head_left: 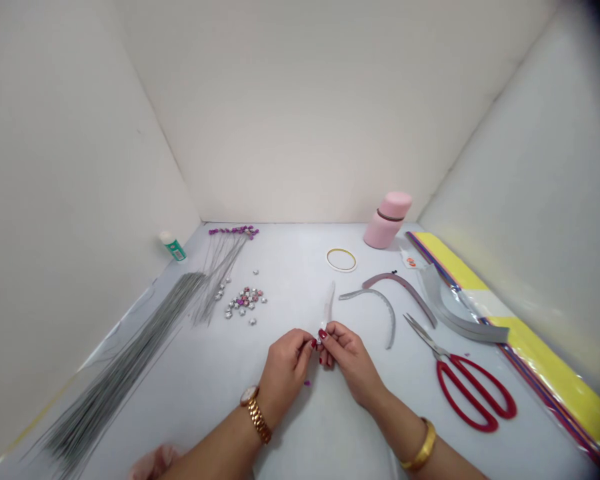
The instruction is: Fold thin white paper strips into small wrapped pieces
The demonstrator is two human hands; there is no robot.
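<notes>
A narrow silvery-white paper strip (329, 303) points away from me, its near end pinched between both hands at the middle of the table. My left hand (289, 363), with a gold watch at the wrist, is closed with thumb and forefinger together at that end. Thumb and fingers of my right hand (344, 353) press on the strip from the other side. Exactly how the end is folded is hidden by the fingertips. A small purple piece (307, 383) lies on the table just below my hands. Left of them is a pile of little silver and pink paper stars (245, 300).
At left lie a bundle of grey wires (125, 373), purple-tipped wires (225, 257) and a glue stick (173, 247). Rightward are red-handled scissors (443, 353), curved paper strips (403, 287), a tape ring (341, 260), a pink bottle (387, 220) and packed coloured sheets (545, 373).
</notes>
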